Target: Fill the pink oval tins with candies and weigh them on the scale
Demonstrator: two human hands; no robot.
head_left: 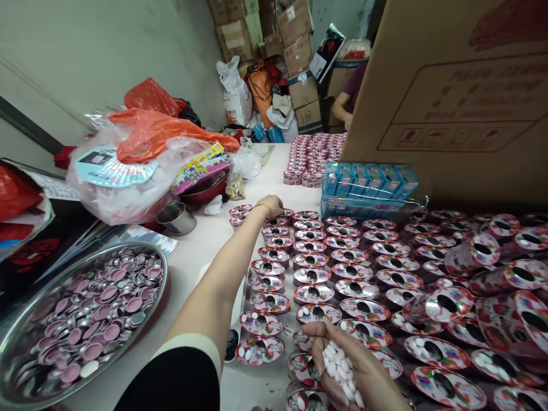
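Observation:
My right hand (359, 371) is cupped, palm up, around a heap of white tablet-shaped candies (339, 368), low over the rows of tins. My left hand (272, 204) reaches out to the far end of the rows, its fingers curled down; their tips and anything between them are hidden. Below both hands stand many oval red-and-white tins (311, 276), each with a dark round opening in its top. White candies show in or beside the openings of several tins. Some tins at the right (449, 305) lie tilted on top of others.
At the left sits a steel basin (165, 285) of small pink and silver caps, with a metal cup (177, 218) behind it. Plastic bags (154, 137) pile beyond. A large carton (454, 85), blue packs (368, 181) and more stacked tins (314, 151) stand farther back. Another person's arm (341, 108) shows there.

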